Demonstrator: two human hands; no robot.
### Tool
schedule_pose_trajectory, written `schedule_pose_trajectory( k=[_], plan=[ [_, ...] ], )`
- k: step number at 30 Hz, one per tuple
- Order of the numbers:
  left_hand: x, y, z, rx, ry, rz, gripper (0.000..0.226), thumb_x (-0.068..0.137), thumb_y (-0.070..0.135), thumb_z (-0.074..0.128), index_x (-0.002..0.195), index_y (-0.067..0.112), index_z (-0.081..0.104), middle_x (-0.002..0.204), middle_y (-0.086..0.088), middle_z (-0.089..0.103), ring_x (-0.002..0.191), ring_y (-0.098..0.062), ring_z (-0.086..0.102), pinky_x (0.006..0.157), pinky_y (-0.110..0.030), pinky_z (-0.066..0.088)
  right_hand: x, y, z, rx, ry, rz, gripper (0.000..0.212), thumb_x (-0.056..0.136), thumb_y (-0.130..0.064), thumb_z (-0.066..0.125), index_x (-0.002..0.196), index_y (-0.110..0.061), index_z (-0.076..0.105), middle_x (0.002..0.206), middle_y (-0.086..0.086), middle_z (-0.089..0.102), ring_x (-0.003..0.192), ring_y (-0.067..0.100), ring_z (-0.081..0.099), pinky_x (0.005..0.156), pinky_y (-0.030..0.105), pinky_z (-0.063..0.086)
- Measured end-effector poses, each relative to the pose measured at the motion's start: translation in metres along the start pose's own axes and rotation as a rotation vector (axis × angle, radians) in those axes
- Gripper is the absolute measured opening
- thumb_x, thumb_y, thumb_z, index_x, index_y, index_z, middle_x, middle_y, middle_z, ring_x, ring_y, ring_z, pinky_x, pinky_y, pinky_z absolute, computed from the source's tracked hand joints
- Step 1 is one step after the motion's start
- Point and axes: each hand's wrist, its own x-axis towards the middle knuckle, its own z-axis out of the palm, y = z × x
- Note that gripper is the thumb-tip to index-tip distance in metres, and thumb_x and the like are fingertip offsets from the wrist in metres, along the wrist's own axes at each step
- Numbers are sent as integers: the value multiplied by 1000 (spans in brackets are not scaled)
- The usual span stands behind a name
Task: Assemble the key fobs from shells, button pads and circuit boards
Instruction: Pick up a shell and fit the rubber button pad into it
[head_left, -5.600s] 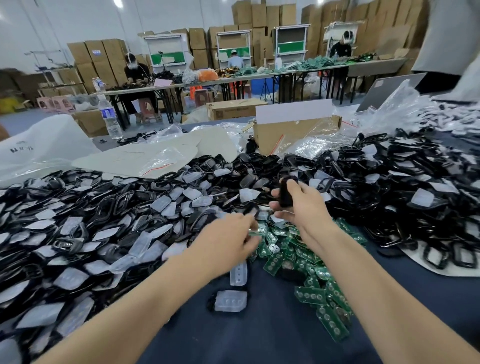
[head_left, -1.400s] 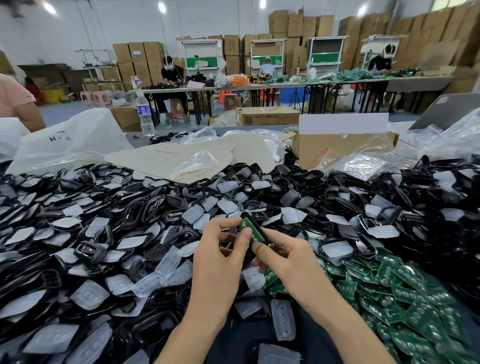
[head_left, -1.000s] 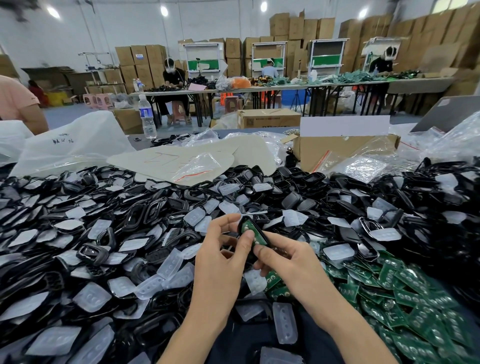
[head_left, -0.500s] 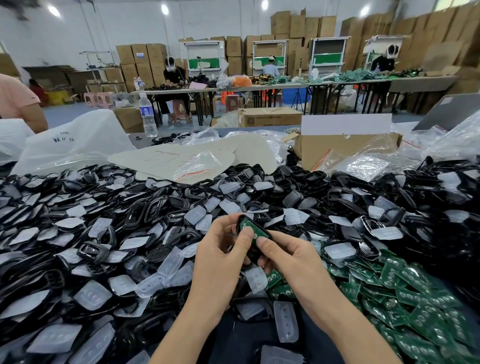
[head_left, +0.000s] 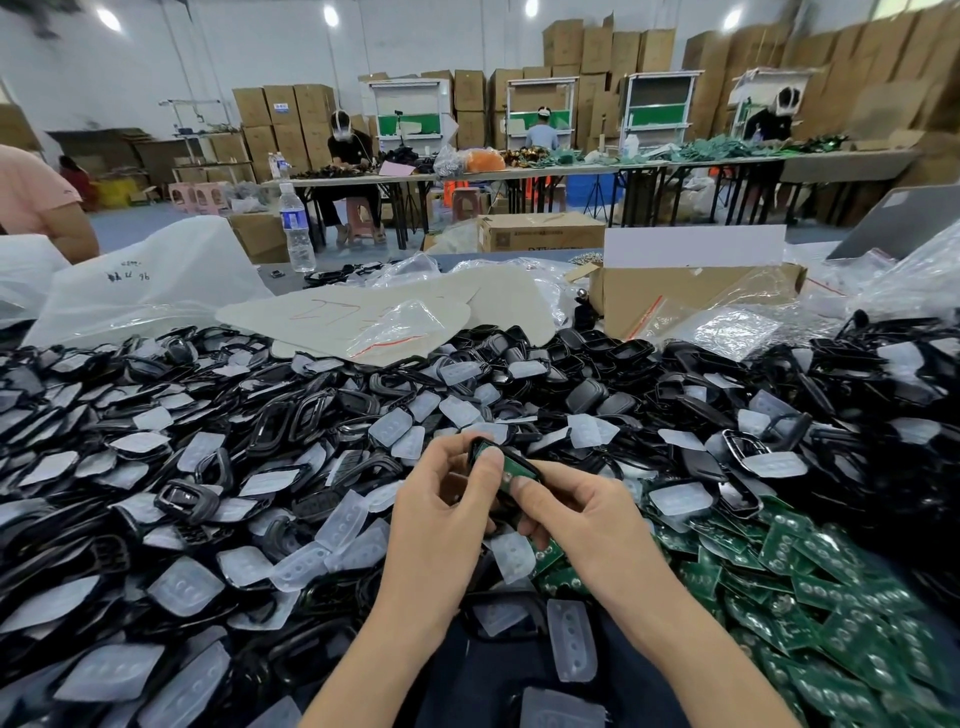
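Open cardboard box (head_left: 675, 293) far beyond the fingertips, white flap up. Contents not visible; clear bags (head_left: 727, 327) heaped against its front. Left hand (head_left: 441, 519) and right hand (head_left: 587, 519) both grip one black shell (head_left: 535, 470) between them, fingers curled under it, thumbs (head_left: 488, 461) pressing the green board (head_left: 514, 470) seated in it. Shell underside hidden by the hands; cannot tell if a pad is already inside. Loose shells (head_left: 270, 441) and clear pads (head_left: 343, 525) piled left of and beyond the fingers, boards (head_left: 831, 597) heaped to their right. One spare pad (head_left: 511, 553) just below the right fingers. Forearms cut off at the bottom edge. Versus 1.4 s ago: board lies lower in the shell, less green shows, left thumb now on top of it.
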Motion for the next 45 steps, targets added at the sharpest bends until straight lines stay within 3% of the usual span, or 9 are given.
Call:
schedule_pose_trajectory(
  k=[6, 9, 12, 18, 23, 32, 36, 40, 45],
  plan=[
    [2, 2, -3, -30, -20, -41, 10, 96, 29, 65, 89, 36, 68, 77, 8, 67, 66, -10, 57, 60, -26, 53, 1, 1, -1, -19, -4, -8, 20, 97, -26, 66, 97, -42, 78, 64, -3, 66, 58, 5, 56, 60, 15, 47],
    [3, 4, -4, -12, -41, -23, 10, 97, 28, 65, 89, 33, 67, 82, 1, 66, 66, -13, 55, 63, -31, 51, 1, -1, -1, -25, -25, -16, 15, 98, -24, 65, 99, -33, 78, 67, -3, 69, 59, 5, 59, 60, 16, 48],
    [2, 6, -3, 17, -49, 6, 12, 97, 26, 65, 88, 32, 66, 82, 0, 66, 65, -10, 57, 59, -22, 51, 2, -3, -1, -30, -38, -37, 12, 97, -25, 67, 106, -26, 75, 76, -8, 73, 63, 3, 64, 59, 18, 51],
    [-6, 16, -12, 344, -79, 32, 9, 96, 41, 62, 92, 33, 61, 81, 9, 67, 71, 0, 60, 64, -13, 47, 2, 4, -12, -13, 119, 11, 7, 98, -24, 67, 101, -24, 73, 77, -6, 75, 65, 6, 66, 57, 21, 50],
    [-46, 25, -35, 914, -557, 6, 21, 95, 53, 55, 82, 36, 55, 71, 18, 61, 63, 5, 54, 52, -16, 34, 1, -2, -23, 185, 281, 109, 8, 102, -18, 59, 108, -19, 64, 86, 1, 78, 67, 14, 69, 53, 22, 51],
    [-86, 34, -34, 1177, -706, 73, 31, 92, 68, 46, 111, 44, 45, 101, 21, 45, 98, -7, 57, 79, -31, 46, -14, -14, -35, 306, 321, 176, 14, 101, -11, 50, 115, -8, 46, 82, 5, 78, 67, 21, 74, 56, 27, 58],
    [-87, 34, -34, 1154, -725, 113, 32, 94, 65, 46, 118, 44, 46, 114, 21, 47, 107, -8, 58, 87, -35, 49, -18, -13, -38, 348, 353, 174, 15, 99, -8, 45, 113, -7, 45, 79, 11, 65, 59, 24, 71, 53, 30, 58],
    [-84, 29, -38, 1077, -718, 183, 22, 95, 61, 49, 103, 42, 41, 92, 21, 52, 82, -4, 53, 67, -25, 40, -23, -8, -39, 302, 325, 152, 17, 100, -7, 38, 110, -19, 45, 73, 5, 62, 53, 19, 64, 52, 30, 55],
    [-65, 19, -35, 560, -582, -19, 12, 99, 42, 57, 93, 43, 47, 73, 10, 69, 56, -3, 57, 57, -19, 47, -21, -7, -30, 237, 245, 150, 33, 99, -2, 36, 107, -27, 55, 66, -2, 64, 50, 17, 58, 45, 27, 47]
  ],
)
